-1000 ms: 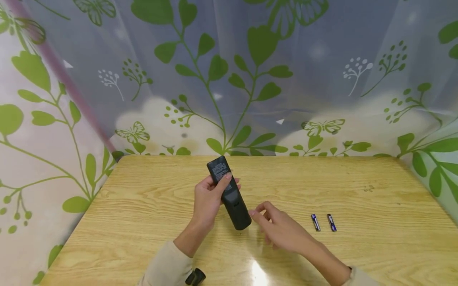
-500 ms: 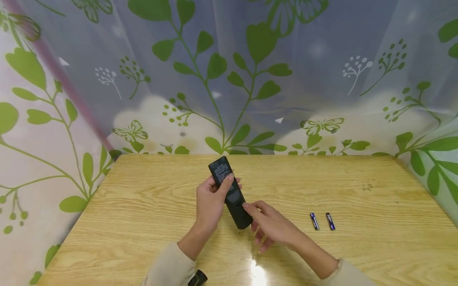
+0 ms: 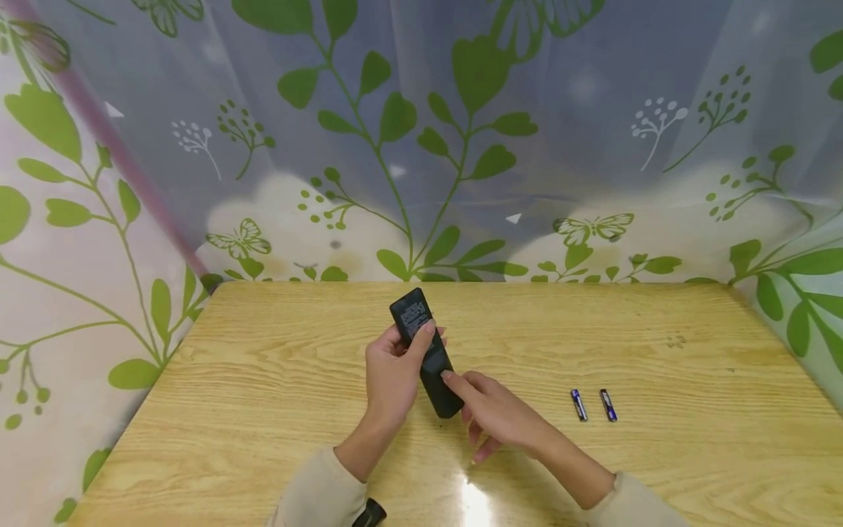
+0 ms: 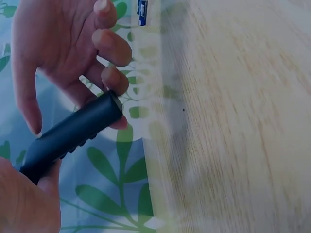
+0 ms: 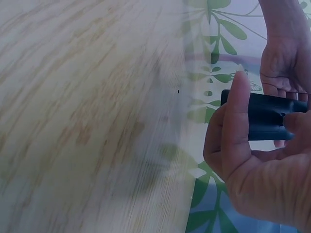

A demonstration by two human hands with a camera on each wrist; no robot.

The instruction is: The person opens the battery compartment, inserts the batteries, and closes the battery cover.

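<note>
A patterned cloth (image 3: 579, 161) with green leaves and butterflies hangs behind a wood-grain tabletop (image 3: 263, 366). Over the middle of the tabletop, two hands meet on a black remote. The left hand (image 3: 395, 369) is clasped round its middle, thumb across the back, fingers beneath. The right hand (image 3: 497, 413) holds the near end, thumb on the back and fingers curled below. The remote (image 3: 436, 361) slants from far left to near right, back upward, printed label toward the far end. To the right, well apart from the hands, two batteries lie side by side: left battery (image 3: 579, 405), right battery (image 3: 609, 405). The right thumb sits at a small notch (image 5: 282, 118). The step in hand looks like working the back cover; the next move seems to call for a firm left hold and steady thumb pressure.
</note>
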